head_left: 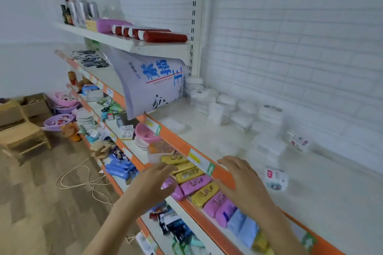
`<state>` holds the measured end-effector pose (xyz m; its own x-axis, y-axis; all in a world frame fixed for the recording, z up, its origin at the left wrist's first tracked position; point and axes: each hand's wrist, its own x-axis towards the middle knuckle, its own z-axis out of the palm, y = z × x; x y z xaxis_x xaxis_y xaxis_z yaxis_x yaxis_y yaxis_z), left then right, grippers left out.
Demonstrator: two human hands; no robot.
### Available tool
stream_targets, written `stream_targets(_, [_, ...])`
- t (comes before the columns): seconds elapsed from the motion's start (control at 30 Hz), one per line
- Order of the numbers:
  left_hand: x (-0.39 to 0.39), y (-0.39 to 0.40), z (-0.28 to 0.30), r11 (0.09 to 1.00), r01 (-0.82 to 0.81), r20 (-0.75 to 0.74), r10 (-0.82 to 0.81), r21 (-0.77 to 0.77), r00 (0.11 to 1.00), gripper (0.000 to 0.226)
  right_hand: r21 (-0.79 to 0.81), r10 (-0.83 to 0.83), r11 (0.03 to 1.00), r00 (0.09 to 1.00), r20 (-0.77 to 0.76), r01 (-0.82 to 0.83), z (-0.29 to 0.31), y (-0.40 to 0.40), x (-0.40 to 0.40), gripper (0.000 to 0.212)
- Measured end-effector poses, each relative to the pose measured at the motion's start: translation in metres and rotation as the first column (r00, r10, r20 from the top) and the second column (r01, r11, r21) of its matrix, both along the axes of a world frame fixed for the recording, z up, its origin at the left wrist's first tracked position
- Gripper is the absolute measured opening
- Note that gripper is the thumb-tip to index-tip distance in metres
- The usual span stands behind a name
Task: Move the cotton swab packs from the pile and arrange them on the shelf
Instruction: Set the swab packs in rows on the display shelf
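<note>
Both hands hover empty with fingers loosely spread at the shelf's (331, 196) orange front edge: the left hand (154, 180) just outside it, the right hand (242, 176) over it. One cotton swab pack (276, 179) lies near the front edge beside the right hand; another pack (298, 142) lies farther back; the blurred white pile (226, 107) sits along the back edge.

The white shelf board with an orange front lip (182, 147) carries a blurred heap of clear cotton swab packs (228, 109) by the back wall. A large pale printed sack (153, 85) leans at its left end. Two small white packs, one (276, 179) near the front, another (299, 143) further back, lie apart.
</note>
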<state>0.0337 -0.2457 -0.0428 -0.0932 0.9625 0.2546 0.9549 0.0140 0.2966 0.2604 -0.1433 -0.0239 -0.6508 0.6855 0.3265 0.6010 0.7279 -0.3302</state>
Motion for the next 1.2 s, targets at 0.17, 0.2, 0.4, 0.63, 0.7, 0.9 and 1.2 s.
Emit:
stream_targets(0.17, [-0.064, 0.071, 0.010, 0.984, 0.177, 0.011, -0.178, 0.008, 0.984, 0.047, 0.010, -0.185, 0.982, 0.978, -0.098, 0.187, -0.006, 0.033, -0.053, 0.055])
stream_targets(0.2, [-0.075, 0.084, 0.013, 0.977, 0.213, 0.013, -0.213, 0.024, 0.977, 0.054, 0.006, -0.211, 0.977, 0.972, -0.102, 0.213, -0.005, 0.037, -0.062, 0.057])
stream_targets(0.4, [-0.105, 0.161, 0.017, 0.867, 0.486, 0.191, -0.498, 0.108, 0.846, 0.053, -0.056, -0.413, 0.910, 0.900, -0.137, 0.410, -0.012, 0.052, -0.091, 0.046])
stream_targets(0.63, [-0.054, 0.231, 0.020, 0.727, 0.679, 0.257, -0.678, 0.097, 0.689, 0.051, -0.074, -0.613, 0.789, 0.772, -0.169, 0.610, -0.008, 0.061, -0.046, 0.041])
stream_targets(0.7, [-0.034, 0.252, 0.021, 0.695, 0.714, 0.233, -0.711, 0.090, 0.663, 0.044, -0.031, -0.659, 0.750, 0.742, -0.125, 0.661, -0.004, 0.069, -0.027, 0.046])
stream_targets(0.9, [0.018, 0.315, 0.021, 0.714, 0.683, 0.131, -0.700, 0.151, 0.703, 0.060, 0.029, -0.719, 0.694, 0.694, -0.024, 0.720, 0.013, 0.115, -0.004, 0.062])
stream_targets(1.2, [0.030, 0.361, -0.014, 0.787, 0.601, -0.006, -0.606, 0.139, 0.796, 0.067, 0.025, -0.737, 0.656, 0.633, 0.237, 0.754, 0.012, 0.186, -0.019, 0.067])
